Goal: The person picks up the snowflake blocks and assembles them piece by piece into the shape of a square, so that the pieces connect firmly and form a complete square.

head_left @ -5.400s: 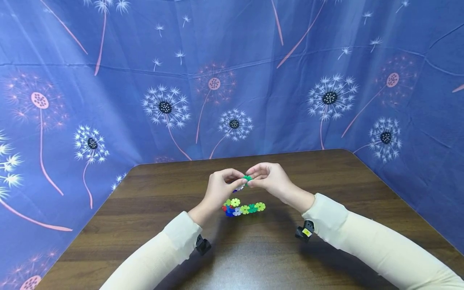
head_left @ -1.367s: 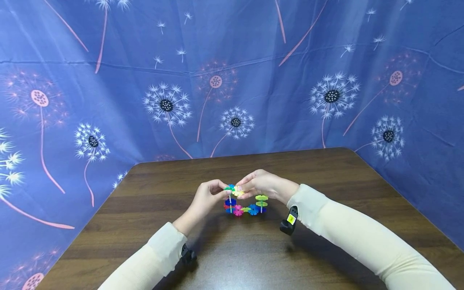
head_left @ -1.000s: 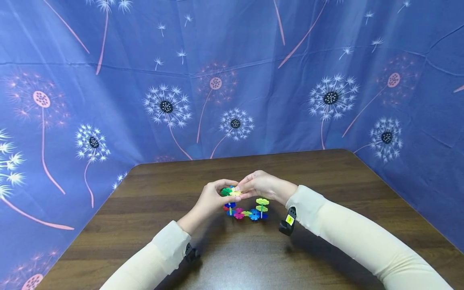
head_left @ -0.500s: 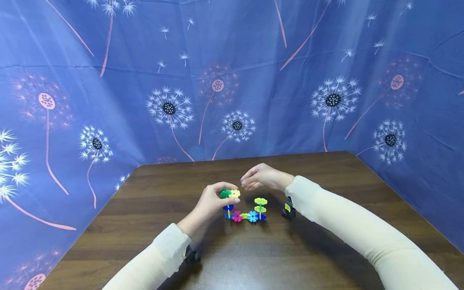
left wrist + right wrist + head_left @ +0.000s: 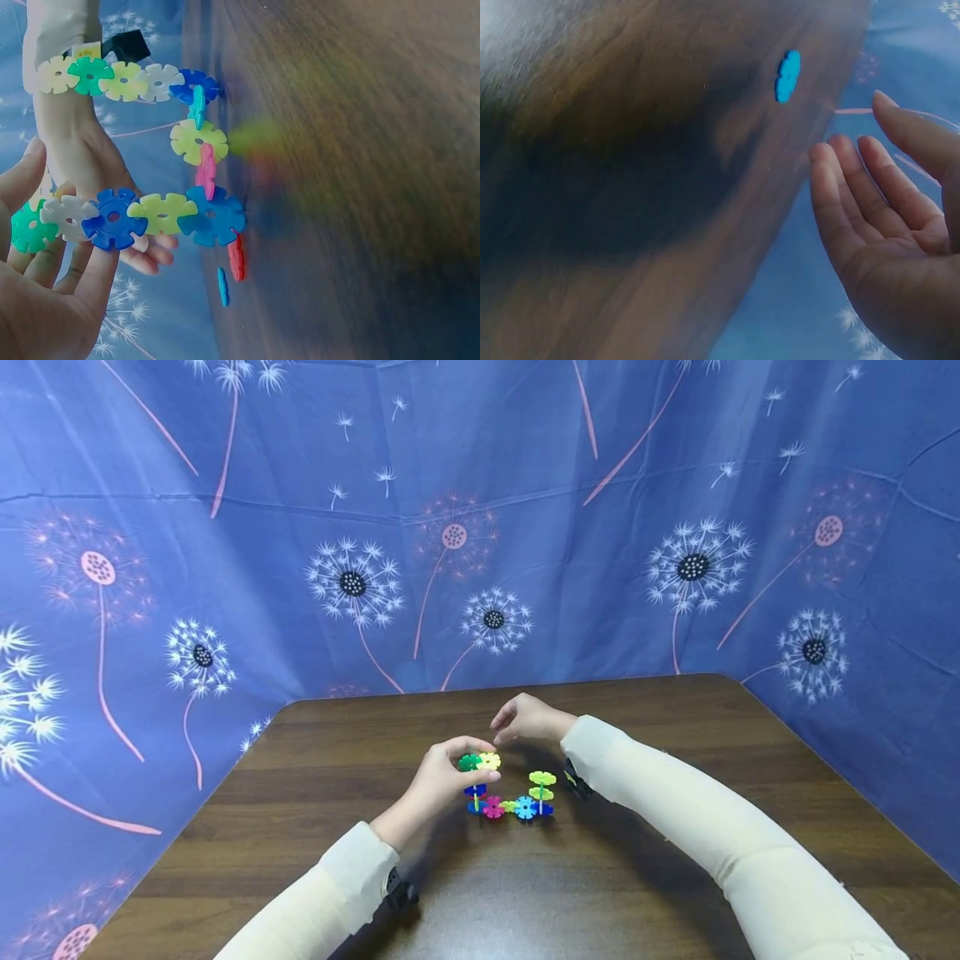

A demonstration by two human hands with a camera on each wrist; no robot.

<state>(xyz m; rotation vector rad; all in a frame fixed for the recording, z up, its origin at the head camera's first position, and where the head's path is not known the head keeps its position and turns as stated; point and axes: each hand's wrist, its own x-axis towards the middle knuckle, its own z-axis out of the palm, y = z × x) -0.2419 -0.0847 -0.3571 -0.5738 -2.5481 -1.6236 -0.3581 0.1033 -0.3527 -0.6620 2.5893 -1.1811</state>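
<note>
Interlocking flower-shaped plastic discs form a U-shaped chain (image 5: 492, 807) standing on the table, with an upright column at each side. My left hand (image 5: 431, 781) holds the top of the left column, thumb and fingers around a green disc (image 5: 469, 762) and a pale yellow disc (image 5: 490, 761). In the left wrist view the column shows a white disc (image 5: 69, 220) and a blue disc (image 5: 114, 217) below the green one. My right hand (image 5: 531, 718) is raised behind the chain, apart from it, with nothing in its fingers. A loose light-blue disc (image 5: 787, 76) lies near it.
The right column ends in yellow-green discs (image 5: 542, 777). A red disc (image 5: 237, 257) shows behind the left column in the left wrist view. The wooden table (image 5: 315, 827) reaches back to a blue dandelion-print cloth (image 5: 585, 635).
Earlier the chain lay low while both hands worked on a green disc; now its columns stand. Recently my right hand let go of the yellow disc and moved back. My left hand keeps its hold.
</note>
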